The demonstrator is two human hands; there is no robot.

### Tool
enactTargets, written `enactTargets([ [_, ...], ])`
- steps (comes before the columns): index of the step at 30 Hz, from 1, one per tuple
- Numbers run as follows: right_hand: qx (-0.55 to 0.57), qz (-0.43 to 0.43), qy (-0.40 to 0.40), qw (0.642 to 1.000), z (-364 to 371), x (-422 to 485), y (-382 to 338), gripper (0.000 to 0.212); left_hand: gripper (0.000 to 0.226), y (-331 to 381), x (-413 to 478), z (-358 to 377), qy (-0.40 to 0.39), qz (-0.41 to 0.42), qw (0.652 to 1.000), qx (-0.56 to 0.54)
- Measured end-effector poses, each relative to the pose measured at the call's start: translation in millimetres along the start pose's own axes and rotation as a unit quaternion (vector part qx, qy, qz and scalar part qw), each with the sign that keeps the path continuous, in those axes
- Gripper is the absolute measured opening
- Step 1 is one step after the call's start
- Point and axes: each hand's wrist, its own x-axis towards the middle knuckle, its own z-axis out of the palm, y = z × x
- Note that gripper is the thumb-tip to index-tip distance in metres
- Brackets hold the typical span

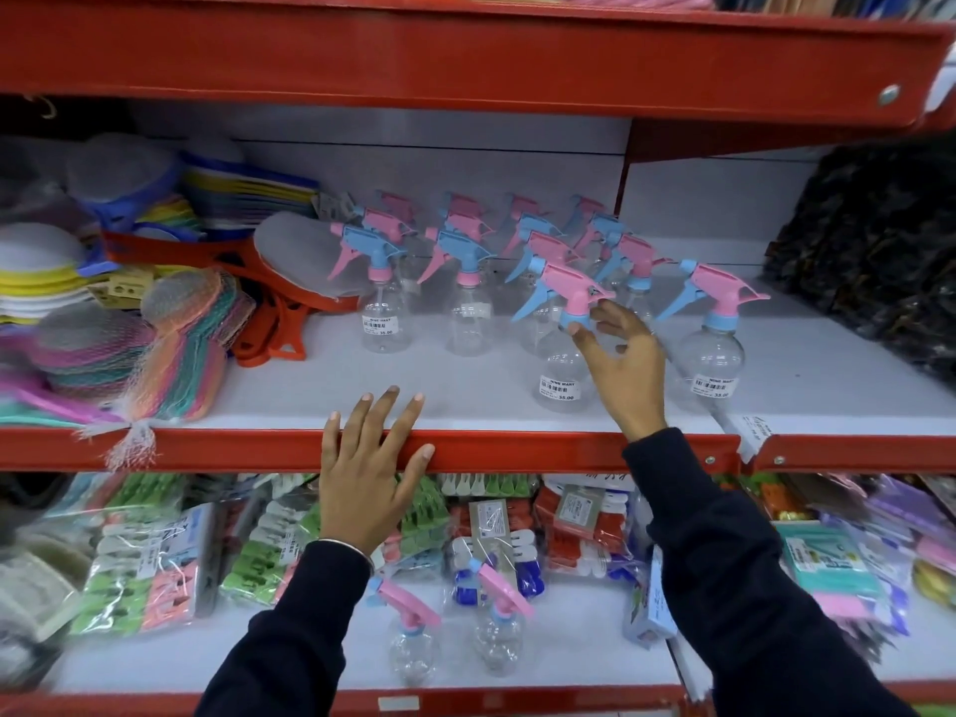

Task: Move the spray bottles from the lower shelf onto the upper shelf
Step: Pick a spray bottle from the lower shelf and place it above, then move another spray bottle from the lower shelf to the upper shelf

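Observation:
Several clear spray bottles with pink and blue trigger heads stand in rows on the upper white shelf [289, 401]. The front one [561, 375] stands upright, and another bottle [711, 364] is to its right. My right hand [628, 370] is at the front bottle's neck, thumb and forefinger touching the collar, the other fingers spread. My left hand [370, 473] lies flat over the shelf's red front edge [517, 450], holding nothing. Two spray bottles [414, 649] [499, 639] stand on the lower shelf [579, 659], between my forearms.
Stacked netted scrubbers [155, 349] and an orange tool [269, 323] fill the upper shelf's left side. A dark patterned bundle [874, 240] sits at the right. Bags of clothes pegs [155, 561] crowd the lower shelf. A red shelf [465, 49] hangs overhead.

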Motion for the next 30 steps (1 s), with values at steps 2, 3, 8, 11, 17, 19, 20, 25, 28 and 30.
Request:
enactTargets([
  [2,0.015,-0.017,0.041,0.999,-7,-23,-8,0.034,0.056,-6,-2,-1,0.003,-0.001,1.0,0.003],
  [3,0.016,-0.038,0.054,0.998,-9,-40,-12,0.031,0.056,-10,-3,-1,0.006,-0.006,1.0,0.002],
  [8,-0.012,-0.042,-0.04,0.998,2,-136,8,0.017,0.055,-47,-7,-4,0.025,-0.032,0.999,0.006],
  [11,-0.064,0.018,-0.142,0.988,14,-184,45,0.025,0.052,-63,-8,-4,0.036,-0.034,0.999,0.009],
  [17,-0.187,0.136,-0.329,0.916,36,-227,109,0.058,0.05,-66,-8,0,0.052,-0.031,0.998,0.002],
  [19,-0.196,0.166,-0.351,0.9,42,-234,121,0.051,0.049,-67,-8,1,0.053,-0.027,0.998,0.002],
  [20,-0.202,0.175,-0.348,0.899,45,-236,125,0.043,0.049,-67,-8,2,0.053,-0.025,0.998,0.004],
  [25,-0.169,0.178,-0.306,0.92,37,-231,122,0.032,0.049,-69,-7,3,0.057,-0.022,0.998,0.005],
  [28,-0.107,0.161,-0.261,0.946,19,-216,94,0.033,0.049,-69,-7,4,0.062,-0.019,0.998,0.007],
  [30,-0.084,0.132,-0.233,0.96,7,-204,68,0.034,0.049,-69,-7,4,0.063,-0.018,0.998,0.006],
])
